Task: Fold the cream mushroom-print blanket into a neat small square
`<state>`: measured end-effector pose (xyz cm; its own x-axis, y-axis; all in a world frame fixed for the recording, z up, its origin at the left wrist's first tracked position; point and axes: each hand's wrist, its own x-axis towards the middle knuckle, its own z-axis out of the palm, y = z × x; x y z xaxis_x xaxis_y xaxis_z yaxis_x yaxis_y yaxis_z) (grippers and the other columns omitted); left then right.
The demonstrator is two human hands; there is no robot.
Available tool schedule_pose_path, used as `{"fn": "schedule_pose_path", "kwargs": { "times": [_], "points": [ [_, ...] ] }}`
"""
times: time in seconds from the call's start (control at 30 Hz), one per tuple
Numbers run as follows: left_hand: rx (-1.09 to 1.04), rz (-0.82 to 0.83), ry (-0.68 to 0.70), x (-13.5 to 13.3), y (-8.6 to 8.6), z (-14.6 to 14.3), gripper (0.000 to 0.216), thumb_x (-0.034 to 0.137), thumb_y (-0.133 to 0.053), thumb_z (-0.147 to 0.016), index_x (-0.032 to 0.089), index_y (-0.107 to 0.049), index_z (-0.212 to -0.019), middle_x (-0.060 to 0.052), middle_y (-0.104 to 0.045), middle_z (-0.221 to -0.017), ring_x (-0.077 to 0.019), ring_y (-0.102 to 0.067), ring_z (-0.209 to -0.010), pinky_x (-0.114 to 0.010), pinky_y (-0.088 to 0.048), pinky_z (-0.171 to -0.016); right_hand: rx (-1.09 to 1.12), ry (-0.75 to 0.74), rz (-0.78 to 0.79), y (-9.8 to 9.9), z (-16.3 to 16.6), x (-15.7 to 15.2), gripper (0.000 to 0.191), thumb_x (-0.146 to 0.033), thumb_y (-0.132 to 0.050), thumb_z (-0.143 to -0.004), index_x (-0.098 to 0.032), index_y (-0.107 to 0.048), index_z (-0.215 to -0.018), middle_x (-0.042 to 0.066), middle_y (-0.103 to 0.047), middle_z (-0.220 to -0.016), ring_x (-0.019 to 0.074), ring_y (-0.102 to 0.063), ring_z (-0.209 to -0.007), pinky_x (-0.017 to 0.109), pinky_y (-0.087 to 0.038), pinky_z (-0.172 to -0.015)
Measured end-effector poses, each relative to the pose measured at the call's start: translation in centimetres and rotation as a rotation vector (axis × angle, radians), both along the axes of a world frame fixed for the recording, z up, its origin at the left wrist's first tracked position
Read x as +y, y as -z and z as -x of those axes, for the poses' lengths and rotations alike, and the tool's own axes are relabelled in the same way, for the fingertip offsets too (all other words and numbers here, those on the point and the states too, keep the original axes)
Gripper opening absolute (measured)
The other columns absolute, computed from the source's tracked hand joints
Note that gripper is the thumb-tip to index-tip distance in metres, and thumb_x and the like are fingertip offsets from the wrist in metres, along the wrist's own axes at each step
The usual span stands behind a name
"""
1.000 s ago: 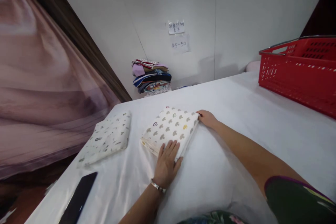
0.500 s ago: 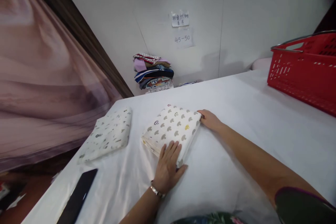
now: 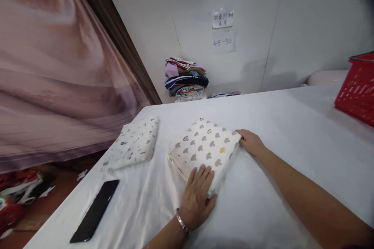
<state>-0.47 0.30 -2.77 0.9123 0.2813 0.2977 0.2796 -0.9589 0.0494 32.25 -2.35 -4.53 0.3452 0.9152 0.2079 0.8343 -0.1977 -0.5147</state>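
Note:
A folded white cloth (image 3: 201, 146) with grey mushroom-like prints lies on the white-covered table (image 3: 292, 132) in front of me. My left hand (image 3: 199, 194) rests flat on its near edge, fingers stretched out and thumb apart; a silver bracelet circles the wrist. At the cloth's right corner, my right hand (image 3: 250, 142) pinches the folded layers between thumb and fingers. To the left lies a second folded white cloth (image 3: 134, 144) with small scattered prints, which neither hand touches.
A black phone (image 3: 95, 211) lies near the table's left edge. Behind the table's far edge rises a stack of folded fabrics (image 3: 187, 79) against the wall. A red basket (image 3: 358, 89) stands at the far right. A pink curtain (image 3: 58, 70) hangs on the left.
My view has turned left, so everything appears shifted right and the basket is partly out of frame. Both hands keep their places on the cloth.

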Motion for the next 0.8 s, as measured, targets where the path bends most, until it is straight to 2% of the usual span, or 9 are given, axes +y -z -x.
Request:
{"fn": "schedule_pose_path", "kwargs": {
  "times": [0.17,0.27,0.4,0.5,0.57,0.63,0.73,0.8],
  "points": [
    [0.008,0.046,0.008,0.0,0.0,0.1,0.068,0.023,-0.051,-0.08,0.013,-0.023,-0.141,-0.011,-0.033,-0.144,-0.0261,-0.019,-0.137,-0.051,-0.022,-0.111,0.026,0.021,-0.014,0.5,0.0,0.0,0.035,-0.024,-0.046,-0.078,-0.028,-0.061,-0.109,0.001,-0.063,-0.107,0.0214,-0.056,-0.098,0.032,-0.042,-0.078],
    [-0.002,0.099,0.007,-0.1,-0.1,0.1,0.068,0.025,-0.051,-0.08,0.014,-0.023,-0.141,-0.011,-0.033,-0.144,-0.0258,-0.018,-0.137,-0.052,-0.019,-0.111,0.113,-0.005,0.008,0.2,-0.5,-0.4,0.04,-0.024,-0.047,-0.075,-0.028,-0.06,-0.113,0.001,-0.063,-0.11,0.0217,-0.057,-0.099,0.034,-0.044,-0.083],
    [0.004,0.219,0.004,-0.3,-0.5,-0.2,0.068,0.03,-0.054,-0.079,0.017,-0.027,-0.139,-0.01,-0.033,-0.144,-0.0263,-0.02,-0.137,-0.053,-0.016,-0.111,0.208,0.06,0.009,-2.6,0.1,-1.0,0.054,-0.026,-0.047,-0.075,-0.024,-0.048,-0.129,0.005,-0.053,-0.128,0.0236,-0.053,-0.112,0.034,-0.046,-0.085],
    [-0.007,0.282,-0.003,-0.3,-0.6,-0.3,0.069,0.033,-0.055,-0.078,0.018,-0.028,-0.139,-0.011,-0.034,-0.144,-0.0275,-0.021,-0.136,-0.054,-0.015,-0.111,0.053,0.028,-0.066,-5.4,2.6,-0.6,0.056,-0.034,-0.044,-0.081,-0.027,-0.036,-0.137,0.003,-0.034,-0.144,0.0249,-0.034,-0.13,0.038,-0.039,-0.097],
    [-0.023,0.3,-0.001,-0.4,-0.6,-0.2,0.068,0.036,-0.053,-0.079,0.019,-0.026,-0.14,-0.011,-0.033,-0.144,-0.0274,-0.02,-0.136,-0.053,-0.015,-0.111,-0.095,-0.056,-0.067,-6.1,4.7,0.1,0.059,-0.042,-0.04,-0.085,-0.026,-0.029,-0.14,0.003,-0.027,-0.147,0.0252,-0.022,-0.135,0.043,-0.028,-0.106],
    [-0.036,0.307,0.003,-0.4,-0.6,-0.1,0.068,0.04,-0.051,-0.081,0.019,-0.025,-0.14,-0.01,-0.032,-0.145,-0.0263,-0.019,-0.137,-0.051,-0.014,-0.111,-0.228,-0.087,0.027,-5.4,6.3,1.1,0.062,-0.048,-0.037,-0.086,-0.021,-0.028,-0.14,0.007,-0.027,-0.147,0.0271,-0.019,-0.136,0.049,-0.021,-0.107],
    [-0.049,0.309,0.006,-0.4,-0.4,0.2,0.068,0.044,-0.05,-0.082,0.019,-0.025,-0.14,-0.01,-0.032,-0.145,-0.0249,-0.017,-0.137,-0.048,-0.014,-0.112,-0.349,-0.059,0.198,-2.7,7.0,2.1,0.062,-0.051,-0.031,-0.086,-0.016,-0.035,-0.137,0.011,-0.03,-0.145,0.0285,-0.022,-0.134,0.052,-0.02,-0.106],
    [-0.05,0.31,0.009,-0.4,-0.3,0.2,0.068,0.044,-0.05,-0.082,0.018,-0.026,-0.14,-0.01,-0.032,-0.145,-0.0242,-0.017,-0.137,-0.047,-0.013,-0.113,-0.387,-0.04,0.233,-1.4,6.7,2.3,0.062,-0.051,-0.029,-0.087,-0.015,-0.035,-0.136,0.011,-0.028,-0.146,0.0276,-0.022,-0.134,0.052,-0.02,-0.106]
  ]
}}
